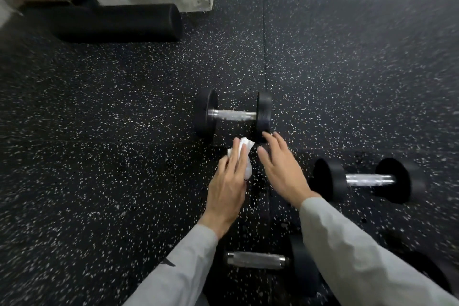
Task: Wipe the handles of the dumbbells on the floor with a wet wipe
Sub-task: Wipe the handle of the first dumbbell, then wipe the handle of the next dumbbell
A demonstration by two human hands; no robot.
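Fingers (238,154) of the left hand (227,187) curl round the wipe (244,154), bunched to rub the handle (234,115) just beyond; right hand (280,167) spread, holding nothing, fingertips by the far dumbbell (232,115) plate, likely to steady it on the floor (124,107)

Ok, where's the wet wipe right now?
In the head view the wet wipe is held under the left hand fingers, just below the far dumbbell and beside the open right hand.
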